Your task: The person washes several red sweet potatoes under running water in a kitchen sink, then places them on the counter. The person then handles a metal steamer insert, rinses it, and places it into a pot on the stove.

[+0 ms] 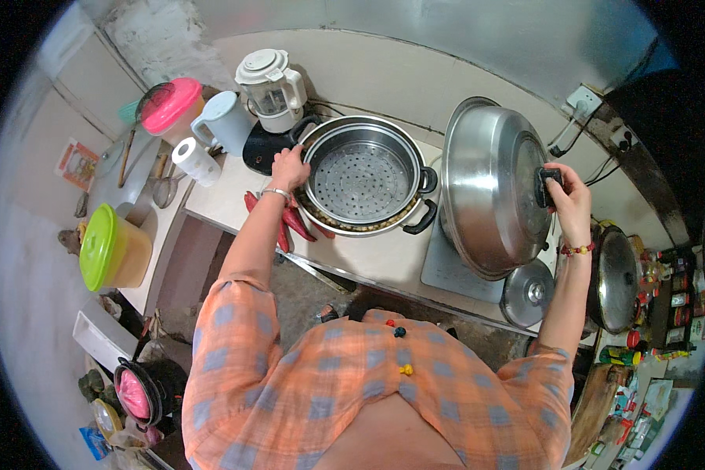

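My right hand (567, 197) grips the black knob of a large domed steel lid (490, 188), held tilted on edge over a flat grey cooktop (458, 276). At the counter's middle, a steel steamer basket (361, 182) with a perforated floor sits within a wider steel pot (352, 229). Contents of a brownish colour show in the gap between their rims. My left hand (291, 168) touches the left rim of the basket and pot; whether its fingers grip a handle there cannot be told. Several red sweet potatoes (296, 223) lie beneath my left wrist, beside the pot.
Behind the pot stand a white blender (273, 88) and a light-blue pitcher (226, 120), near a paper towel roll (197, 161). A smaller steel lid (527, 292) lies at the counter's front right. Farther right is a lidded wok (617, 279); a wall socket (583, 103) holds plugged cords.
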Tool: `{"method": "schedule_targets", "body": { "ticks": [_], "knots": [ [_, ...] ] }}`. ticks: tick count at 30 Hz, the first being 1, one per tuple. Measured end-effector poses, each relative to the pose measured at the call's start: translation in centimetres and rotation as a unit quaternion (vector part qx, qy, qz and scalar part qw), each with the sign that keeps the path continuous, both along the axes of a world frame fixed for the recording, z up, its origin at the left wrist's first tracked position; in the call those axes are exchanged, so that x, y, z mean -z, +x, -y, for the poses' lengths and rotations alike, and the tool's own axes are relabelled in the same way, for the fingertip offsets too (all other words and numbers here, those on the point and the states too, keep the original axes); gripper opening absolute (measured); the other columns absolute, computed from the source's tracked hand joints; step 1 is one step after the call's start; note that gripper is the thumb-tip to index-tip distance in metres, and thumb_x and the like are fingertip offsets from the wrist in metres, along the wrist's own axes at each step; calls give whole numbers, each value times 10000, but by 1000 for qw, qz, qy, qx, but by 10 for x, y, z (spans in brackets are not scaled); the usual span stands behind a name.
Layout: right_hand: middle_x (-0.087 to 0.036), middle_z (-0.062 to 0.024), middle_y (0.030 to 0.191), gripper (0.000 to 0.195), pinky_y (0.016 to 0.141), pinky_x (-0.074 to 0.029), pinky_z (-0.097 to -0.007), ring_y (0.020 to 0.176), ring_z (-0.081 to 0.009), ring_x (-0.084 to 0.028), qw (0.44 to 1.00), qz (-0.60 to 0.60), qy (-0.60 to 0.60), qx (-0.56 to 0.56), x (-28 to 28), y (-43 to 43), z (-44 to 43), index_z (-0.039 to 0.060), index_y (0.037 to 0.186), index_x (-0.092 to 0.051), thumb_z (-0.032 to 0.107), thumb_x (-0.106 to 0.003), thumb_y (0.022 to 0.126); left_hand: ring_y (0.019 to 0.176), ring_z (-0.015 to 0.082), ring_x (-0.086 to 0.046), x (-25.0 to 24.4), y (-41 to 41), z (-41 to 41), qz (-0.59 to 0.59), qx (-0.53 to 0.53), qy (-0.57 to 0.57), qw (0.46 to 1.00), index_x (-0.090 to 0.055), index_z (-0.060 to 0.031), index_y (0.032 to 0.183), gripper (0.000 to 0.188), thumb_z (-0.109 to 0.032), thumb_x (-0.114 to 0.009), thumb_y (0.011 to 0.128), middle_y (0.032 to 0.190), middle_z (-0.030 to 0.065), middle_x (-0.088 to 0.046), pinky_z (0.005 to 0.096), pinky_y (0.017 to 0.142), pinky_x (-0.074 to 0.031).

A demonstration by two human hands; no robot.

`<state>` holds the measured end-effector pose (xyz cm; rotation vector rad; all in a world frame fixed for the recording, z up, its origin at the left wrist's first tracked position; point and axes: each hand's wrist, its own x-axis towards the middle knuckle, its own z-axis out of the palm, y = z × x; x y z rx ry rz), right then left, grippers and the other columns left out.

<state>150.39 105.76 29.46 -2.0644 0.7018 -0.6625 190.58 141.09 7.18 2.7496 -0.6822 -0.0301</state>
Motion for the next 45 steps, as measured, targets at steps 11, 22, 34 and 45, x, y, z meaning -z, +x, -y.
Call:
{"method": "schedule_targets", "body": {
  "ticks": [11,22,34,45],
  "knots": [
    [-619,48,841,204,510,-399,-182,677,-16,-523,996,-10,8,90,1,-40,-41,78,1077,-659,91,-579,890,1023,351,-546,6,26,33,159,113,-69,978,-624,-75,1116,309,-131,-594,814,1079,157,-609,449,878,-471],
    [-611,47,847,201,491,-406,-177,669,-18,-523,990,-24,9,142,1,-54,-107,86,1085,-655,85,-589,895,1045,337,-545,10,52,52,140,210,-117,960,-664,-100,1093,285,-83,-588,819,1076,125,-618,416,904,-474],
    [-606,57,870,221,518,-408,-185,699,-18,-519,985,-46,-11,165,-3,-55,-132,102,1108,-649,124,-585,898,1092,328,-544,12,71,59,160,246,-138,946,-658,-112,1129,318,-64,-542,837,1159,124,-614,413,922,-474],
    [-599,27,741,203,467,-432,-209,592,-39,-528,987,-59,-44,140,4,21,-133,75,1058,-672,120,-617,868,1073,341,-545,15,70,52,142,247,-159,945,-652,-80,1122,310,-90,-613,814,1150,137,-612,417,953,-451]
  ]
}}
